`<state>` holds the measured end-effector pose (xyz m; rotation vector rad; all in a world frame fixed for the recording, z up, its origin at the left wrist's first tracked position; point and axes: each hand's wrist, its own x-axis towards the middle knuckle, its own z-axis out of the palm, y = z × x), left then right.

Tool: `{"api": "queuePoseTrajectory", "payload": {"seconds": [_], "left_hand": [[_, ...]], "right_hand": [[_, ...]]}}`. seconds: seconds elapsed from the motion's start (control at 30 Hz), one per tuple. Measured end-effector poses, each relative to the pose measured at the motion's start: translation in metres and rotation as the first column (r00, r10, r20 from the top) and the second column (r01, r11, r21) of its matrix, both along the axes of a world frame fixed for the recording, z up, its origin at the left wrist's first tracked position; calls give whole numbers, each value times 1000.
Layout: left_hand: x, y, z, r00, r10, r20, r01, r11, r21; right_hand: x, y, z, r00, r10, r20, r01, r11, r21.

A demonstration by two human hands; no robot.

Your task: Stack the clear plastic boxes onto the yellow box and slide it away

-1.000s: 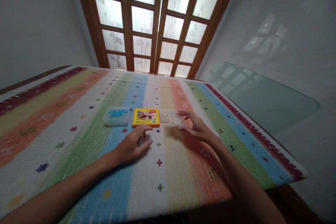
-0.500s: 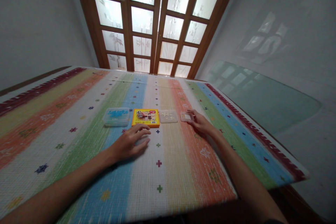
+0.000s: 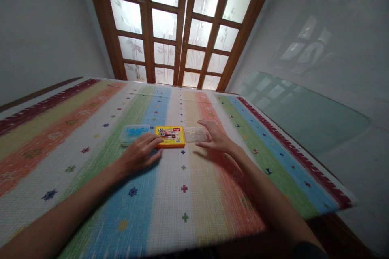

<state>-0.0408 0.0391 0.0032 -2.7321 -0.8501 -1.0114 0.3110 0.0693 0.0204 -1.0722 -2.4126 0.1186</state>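
A yellow box (image 3: 170, 136) with printed pictures lies flat on the striped tablecloth (image 3: 91, 137). To its left is a clear plastic box (image 3: 133, 133) with blue pieces inside; to its right lies a clear lid or tray (image 3: 194, 134). My left hand (image 3: 140, 154) rests palm down, its fingertips touching the yellow box's near left corner. Fingers spread, my right hand (image 3: 215, 137) hovers just right of the clear tray and holds nothing. A small clear piece seen earlier on the right is hidden behind this hand.
The table's right edge (image 3: 304, 158) drops off close to my right forearm. A wooden door with frosted glass panes (image 3: 179, 28) stands behind the far end. Grey walls close in on both sides.
My left hand slid forward and left to the yellow box's corner. My right hand put a small clear piece down at the right, then lifted and moved back toward the clear tray.
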Motion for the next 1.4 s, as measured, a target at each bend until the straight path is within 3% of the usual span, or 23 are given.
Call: {"api": "queuePoseTrajectory", "payload": {"seconds": [0.23, 0.43, 0.67, 0.87, 1.1, 1.4], "left_hand": [[-18, 12, 5, 994, 108, -7, -108, 993, 50], [-30, 14, 13, 986, 167, -18, -164, 979, 123], [-57, 30, 15, 959, 260, -116, -268, 962, -54], [-62, 34, 15, 968, 237, -81, -249, 941, -229], [-64, 35, 13, 978, 204, -39, -206, 929, -307], [-86, 45, 13, 969, 245, -42, -240, 879, -412]], "right_hand": [[-83, 25, 0, 985, 155, 71, -145, 981, -133], [-113, 42, -7, 981, 144, 132, -110, 965, -237], [-110, 24, -6, 984, 124, 130, -94, 971, -220], [-104, -21, -2, 985, 123, 118, -99, 977, -190], [-97, -66, -4, 993, 103, 58, -89, 973, -215], [-77, -71, -3, 997, 54, -52, -69, 932, -356]]}}
